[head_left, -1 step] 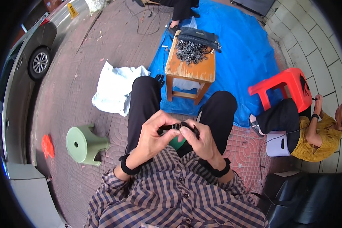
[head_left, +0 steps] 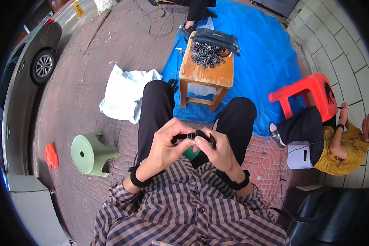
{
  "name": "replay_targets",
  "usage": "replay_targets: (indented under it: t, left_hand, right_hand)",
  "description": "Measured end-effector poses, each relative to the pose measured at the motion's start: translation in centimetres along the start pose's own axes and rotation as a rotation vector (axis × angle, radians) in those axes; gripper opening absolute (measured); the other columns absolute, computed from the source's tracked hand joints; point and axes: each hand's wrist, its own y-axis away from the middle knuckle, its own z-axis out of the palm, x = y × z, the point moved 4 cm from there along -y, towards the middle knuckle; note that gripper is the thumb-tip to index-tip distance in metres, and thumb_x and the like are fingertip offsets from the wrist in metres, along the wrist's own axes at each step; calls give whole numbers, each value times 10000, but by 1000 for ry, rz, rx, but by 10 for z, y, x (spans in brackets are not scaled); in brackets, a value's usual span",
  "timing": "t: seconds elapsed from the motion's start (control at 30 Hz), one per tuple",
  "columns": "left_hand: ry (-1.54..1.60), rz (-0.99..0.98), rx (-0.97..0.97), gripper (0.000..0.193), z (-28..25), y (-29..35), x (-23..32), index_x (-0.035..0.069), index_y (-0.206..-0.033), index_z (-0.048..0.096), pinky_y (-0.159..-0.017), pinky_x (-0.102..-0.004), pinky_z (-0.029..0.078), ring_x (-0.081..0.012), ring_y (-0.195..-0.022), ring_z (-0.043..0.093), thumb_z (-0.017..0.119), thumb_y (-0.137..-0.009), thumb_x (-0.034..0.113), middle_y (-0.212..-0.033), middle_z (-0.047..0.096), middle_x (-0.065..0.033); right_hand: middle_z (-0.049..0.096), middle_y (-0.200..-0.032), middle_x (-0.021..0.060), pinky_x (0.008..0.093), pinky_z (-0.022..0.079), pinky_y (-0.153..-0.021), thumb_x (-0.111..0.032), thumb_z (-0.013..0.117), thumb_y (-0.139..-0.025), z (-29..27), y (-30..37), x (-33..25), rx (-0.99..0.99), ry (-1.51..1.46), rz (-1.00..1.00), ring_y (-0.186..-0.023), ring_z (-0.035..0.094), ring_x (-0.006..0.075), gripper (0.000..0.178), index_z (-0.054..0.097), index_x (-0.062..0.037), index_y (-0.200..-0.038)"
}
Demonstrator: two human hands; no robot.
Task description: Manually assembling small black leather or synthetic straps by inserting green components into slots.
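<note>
In front of my lap, my left hand (head_left: pixel 168 141) and my right hand (head_left: pixel 218 152) meet around a small black strap-like piece (head_left: pixel 200 134). Both thumbs press on it, and their tips nearly touch. The fingers of each hand curl behind it, so much of the piece is hidden and its exact kind is unclear. Beyond my knees stands a worn wooden stool (head_left: pixel 205 76). On its seat lies a heap of small black and grey ring-like parts (head_left: pixel 207 54), with a long black bundle (head_left: pixel 217 40) along the far edge.
A blue tarp (head_left: pixel 258 53) spreads under the wooden stool. To the left are a white sheet (head_left: pixel 125 94), a green stool (head_left: pixel 86 153) and a parked car (head_left: pixel 22 90). At right, a person in yellow (head_left: pixel 342 151) sits by a red stool (head_left: pixel 315 96). Another person's legs (head_left: pixel 194 10) show at the top.
</note>
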Motion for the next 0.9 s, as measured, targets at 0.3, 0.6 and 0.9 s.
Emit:
replay_targets:
  t: [0.3,0.6,0.9]
  left_hand:
    - [-34,-39,-30,204,2,11,-2,29,-902,555,-681,-290,482,-192,-778,583,686,-749,-5,-832,551,-63]
    - [500,-133,-13,162,6,3,-21,46,-925,521,-854,-263,422,-126,-947,515,659,-841,55,-1020,512,-65]
    - [107,-38,90,229,4,9,-18,43,-854,582,-755,-285,461,-190,-885,553,736,-687,16,-949,555,-74]
  right_hand:
    - [562,-595,5,258,349,-511,-225,549,-889,-2,1,12,-136,63,124,-540,457,66,279,575,-19,-704]
    - [525,-623,-18,184,278,-432,-242,544,-933,-9,-8,29,-3,-423,240,-461,364,11,243,566,-22,-833]
    - [525,-783,-32,183,377,-557,-182,590,-915,5,-5,25,-45,-465,243,-629,454,27,197,557,-24,-1028]
